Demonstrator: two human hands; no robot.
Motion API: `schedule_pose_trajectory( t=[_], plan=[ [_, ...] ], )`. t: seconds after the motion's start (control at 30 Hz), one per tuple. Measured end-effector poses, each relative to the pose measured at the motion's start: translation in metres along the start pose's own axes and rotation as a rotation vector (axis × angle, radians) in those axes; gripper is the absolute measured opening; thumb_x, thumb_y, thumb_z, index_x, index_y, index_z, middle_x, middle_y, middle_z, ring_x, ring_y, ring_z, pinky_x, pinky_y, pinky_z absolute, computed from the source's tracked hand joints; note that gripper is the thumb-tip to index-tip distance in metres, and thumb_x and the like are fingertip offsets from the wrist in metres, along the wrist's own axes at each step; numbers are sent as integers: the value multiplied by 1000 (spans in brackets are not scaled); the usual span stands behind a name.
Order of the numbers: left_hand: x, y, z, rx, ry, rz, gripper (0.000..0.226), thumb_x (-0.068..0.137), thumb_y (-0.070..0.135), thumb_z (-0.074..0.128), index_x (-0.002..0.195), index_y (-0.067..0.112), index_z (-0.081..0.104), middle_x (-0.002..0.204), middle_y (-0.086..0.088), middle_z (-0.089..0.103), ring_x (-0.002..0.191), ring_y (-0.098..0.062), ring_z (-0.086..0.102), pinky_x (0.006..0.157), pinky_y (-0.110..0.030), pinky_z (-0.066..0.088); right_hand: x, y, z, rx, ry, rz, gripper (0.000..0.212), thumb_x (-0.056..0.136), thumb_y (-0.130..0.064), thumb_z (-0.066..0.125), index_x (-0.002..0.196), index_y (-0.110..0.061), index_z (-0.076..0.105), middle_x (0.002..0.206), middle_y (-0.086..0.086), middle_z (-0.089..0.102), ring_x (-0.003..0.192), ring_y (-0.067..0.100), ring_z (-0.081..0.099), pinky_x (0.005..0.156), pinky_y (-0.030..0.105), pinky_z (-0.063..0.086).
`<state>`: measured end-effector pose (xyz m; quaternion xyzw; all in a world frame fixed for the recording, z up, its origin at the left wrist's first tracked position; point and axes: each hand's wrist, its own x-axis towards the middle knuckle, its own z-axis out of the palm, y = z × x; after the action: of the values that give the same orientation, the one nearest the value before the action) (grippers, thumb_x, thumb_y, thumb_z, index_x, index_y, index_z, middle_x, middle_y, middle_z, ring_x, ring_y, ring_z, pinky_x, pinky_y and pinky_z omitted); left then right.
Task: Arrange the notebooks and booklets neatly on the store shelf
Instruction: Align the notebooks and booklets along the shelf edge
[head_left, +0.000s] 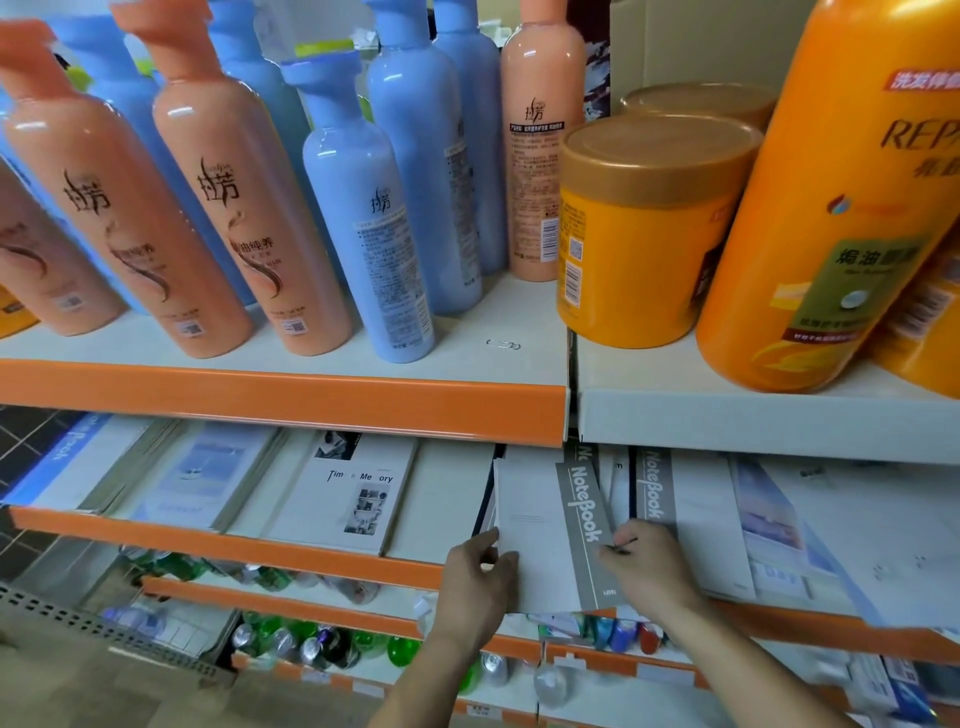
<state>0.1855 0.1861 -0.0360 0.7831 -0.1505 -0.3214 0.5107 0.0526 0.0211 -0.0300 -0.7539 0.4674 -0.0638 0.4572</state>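
A white notebook with a grey "NoteBook" strip (540, 525) lies on the middle shelf (291, 553), its near end jutting past the shelf's front edge. My left hand (480, 577) grips its left edge with the thumb on the cover. My right hand (652, 566) rests on its right side, fingers curled over the cover. A second "NoteBook" copy (655, 491) lies just behind to the right. More booklets lie left: a "Time & Memory" one (353, 493), a pale blue one (202, 478) and a blue-edged one (67, 457). Loose booklets (779, 525) overlap at the right.
The upper shelf (280, 395) overhangs the notebooks and carries orange and blue shampoo bottles (363, 218), yellow tubs (639, 244) and a large orange bottle (841, 208). A paperclip (503, 344) lies on it. Lower shelves hold small bottles and cans (311, 644).
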Motion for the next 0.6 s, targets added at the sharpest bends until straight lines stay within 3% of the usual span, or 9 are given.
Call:
schedule_pose_trajectory(
  t=[0.1, 0.2, 0.3, 0.43, 0.53, 0.6],
  plan=[
    [-2, 2, -7, 5, 12, 38, 22, 99, 12, 56, 115, 10, 71, 93, -12, 67, 78, -10, 62, 67, -17, 50, -4, -8, -4, 215, -50, 35, 15, 90, -19, 73, 100, -14, 63, 101, 2, 66, 92, 13, 61, 74, 25, 47],
    [-11, 6, -15, -16, 23, 67, 31, 100, 4, 51, 107, 23, 74, 83, 10, 69, 75, 0, 63, 68, -16, 49, -6, -10, 0, 292, -108, 30, 33, 91, -21, 73, 121, -13, 63, 119, 1, 64, 108, 15, 59, 95, 30, 46],
    [-22, 7, -27, -25, 81, 75, 35, 102, 5, 53, 101, 38, 67, 76, 19, 70, 71, 6, 62, 67, -15, 48, -8, -14, 12, 322, -143, -14, 47, 93, -25, 71, 136, -17, 57, 127, -5, 57, 117, 13, 55, 103, 34, 44],
    [-30, -3, -63, 55, 140, 119, 27, 101, 12, 55, 113, 32, 68, 96, 16, 75, 87, 4, 68, 73, -12, 51, -13, -34, 40, 378, -205, -41, 33, 94, -26, 68, 127, -28, 63, 129, -5, 64, 114, 14, 62, 105, 44, 49],
    [-28, -11, -100, 117, 198, 152, 29, 99, 18, 57, 125, 25, 67, 100, 10, 75, 89, 0, 67, 71, -12, 50, -17, -59, 68, 423, -229, -28, 20, 93, -29, 69, 109, -41, 66, 115, -9, 70, 95, 17, 69, 82, 49, 60],
    [-25, -13, -130, 152, 203, 183, 25, 98, 18, 56, 116, 31, 68, 94, 14, 75, 84, 1, 67, 67, -13, 49, -21, -77, 88, 432, -228, -57, 19, 94, -28, 68, 103, -46, 66, 112, -11, 71, 96, 16, 69, 84, 48, 58]
  ],
)
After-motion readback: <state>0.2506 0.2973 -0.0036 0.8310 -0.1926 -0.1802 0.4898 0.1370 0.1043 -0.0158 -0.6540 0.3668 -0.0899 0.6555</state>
